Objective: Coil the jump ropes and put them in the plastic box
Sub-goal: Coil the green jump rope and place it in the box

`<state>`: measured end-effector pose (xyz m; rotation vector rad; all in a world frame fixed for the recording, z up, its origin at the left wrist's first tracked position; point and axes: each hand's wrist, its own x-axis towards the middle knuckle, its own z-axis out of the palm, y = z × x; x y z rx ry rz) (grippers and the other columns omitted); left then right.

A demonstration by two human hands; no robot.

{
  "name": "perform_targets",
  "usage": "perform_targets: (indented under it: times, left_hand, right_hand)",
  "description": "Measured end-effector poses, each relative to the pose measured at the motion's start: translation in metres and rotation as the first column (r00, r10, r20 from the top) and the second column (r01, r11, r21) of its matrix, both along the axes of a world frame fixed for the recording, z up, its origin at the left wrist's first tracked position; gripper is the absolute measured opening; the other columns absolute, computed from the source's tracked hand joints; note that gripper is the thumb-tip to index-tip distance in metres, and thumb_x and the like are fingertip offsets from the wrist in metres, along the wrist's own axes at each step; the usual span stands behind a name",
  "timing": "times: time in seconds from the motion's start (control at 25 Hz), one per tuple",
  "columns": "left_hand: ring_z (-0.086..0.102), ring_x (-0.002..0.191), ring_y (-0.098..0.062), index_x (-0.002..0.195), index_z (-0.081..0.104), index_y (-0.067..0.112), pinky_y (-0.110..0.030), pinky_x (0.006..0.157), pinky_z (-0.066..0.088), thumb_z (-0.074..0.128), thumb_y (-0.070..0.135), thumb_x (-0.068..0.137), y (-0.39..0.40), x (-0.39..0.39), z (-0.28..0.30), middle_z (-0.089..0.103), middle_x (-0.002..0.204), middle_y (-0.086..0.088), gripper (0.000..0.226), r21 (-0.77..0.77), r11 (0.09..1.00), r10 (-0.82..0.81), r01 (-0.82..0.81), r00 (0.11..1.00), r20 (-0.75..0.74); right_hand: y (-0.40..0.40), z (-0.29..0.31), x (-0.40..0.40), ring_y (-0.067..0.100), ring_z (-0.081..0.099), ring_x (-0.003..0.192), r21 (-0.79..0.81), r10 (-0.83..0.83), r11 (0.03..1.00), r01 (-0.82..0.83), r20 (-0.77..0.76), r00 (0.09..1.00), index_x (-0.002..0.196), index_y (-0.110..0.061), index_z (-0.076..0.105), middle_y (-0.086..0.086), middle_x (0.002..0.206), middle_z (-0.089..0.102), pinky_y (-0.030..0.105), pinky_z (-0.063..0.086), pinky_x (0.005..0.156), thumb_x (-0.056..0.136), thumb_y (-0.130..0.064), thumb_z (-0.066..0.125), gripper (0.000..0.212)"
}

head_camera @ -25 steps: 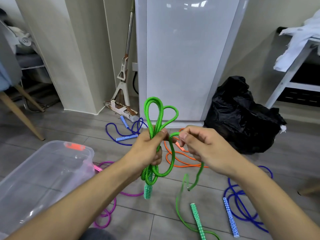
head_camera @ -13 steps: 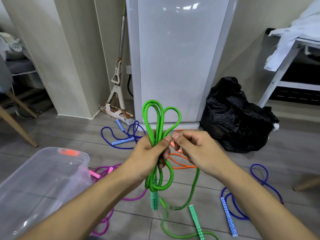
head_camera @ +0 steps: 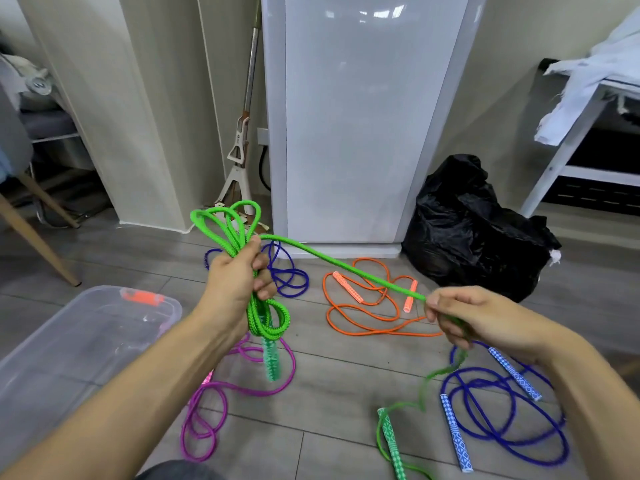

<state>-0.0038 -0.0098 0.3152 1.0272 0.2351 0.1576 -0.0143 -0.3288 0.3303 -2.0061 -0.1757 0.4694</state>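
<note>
My right hand [head_camera: 474, 318], which was up against my left hand [head_camera: 235, 282] a second ago, now sits well apart toward four o'clock, pinching the green jump rope [head_camera: 263, 306] and drawing one strand taut between them. The loops above my left fist now lean toward eleven o'clock.

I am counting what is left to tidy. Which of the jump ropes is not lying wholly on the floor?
The green jump rope. The left hand grips its coiled loops and the right hand pinches its free length; the orange, pink and blue ropes lie untouched on the floor.
</note>
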Motion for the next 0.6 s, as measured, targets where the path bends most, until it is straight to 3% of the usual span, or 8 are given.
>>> perform_targets:
  times: [0.12,0.24,0.36,0.48,0.6]
  left_hand:
    - [0.021,0.034,-0.008,0.07,0.035,0.019,-0.016,0.034,0.022,0.045,0.025,0.104,-0.015,-0.004,-0.002,0.03,0.053,0.005,0.037,0.074,0.997,-0.018,0.02,0.999,-0.031]
    - [0.021,0.035,-0.009,0.074,0.038,0.019,-0.016,0.036,0.023,0.044,0.028,0.104,-0.035,-0.013,-0.001,0.03,0.053,0.004,0.032,0.114,0.985,-0.121,0.129,0.99,-0.074]
    - [0.023,0.035,-0.01,0.085,0.047,0.015,-0.018,0.037,0.025,0.046,0.029,0.103,-0.051,-0.024,0.0,0.034,0.052,0.004,0.024,0.16,0.952,-0.248,0.261,0.964,-0.097]
    - [0.024,0.036,-0.012,0.092,0.053,0.011,-0.019,0.038,0.027,0.047,0.031,0.103,-0.062,-0.031,0.001,0.038,0.057,0.001,0.023,0.192,0.928,-0.304,0.318,0.947,-0.101]
    - [0.025,0.039,-0.015,0.075,0.049,0.014,-0.02,0.039,0.027,0.052,0.035,0.1,-0.067,-0.032,0.004,0.035,0.057,-0.002,0.033,0.221,0.932,-0.276,0.289,0.957,-0.088]
  right_hand:
    - [0.025,0.015,0.004,0.01,0.021,0.04,0.27,-0.222,0.943,0.196,0.07,0.973,0.082,-0.007,0.052,0.005,0.056,0.024,0.021,0.016,0.041,0.105,-0.026,0.042,0.031]
    - [0.072,0.027,0.002,0.007,0.018,0.036,0.378,-0.309,0.895,0.239,0.137,0.941,0.081,-0.009,0.049,0.001,0.054,0.022,0.014,0.014,0.04,0.106,-0.02,0.038,0.029]
    - [0.105,0.022,-0.004,0.005,0.024,0.039,0.252,-0.263,0.949,0.189,0.303,0.916,0.078,-0.011,0.051,-0.01,0.045,0.03,0.018,0.02,0.039,0.105,-0.019,0.041,0.03]
    - [0.12,0.013,-0.01,0.005,0.034,0.044,-0.008,-0.101,0.993,0.117,0.458,0.883,0.074,-0.02,0.048,-0.013,0.045,0.045,0.026,0.028,0.05,0.105,-0.027,0.043,0.032]
    - [0.126,0.011,-0.02,0.01,0.049,0.061,-0.241,0.077,0.969,0.064,0.532,0.843,0.076,-0.025,0.047,-0.012,0.062,0.055,0.037,0.041,0.062,0.104,-0.033,0.041,0.03]
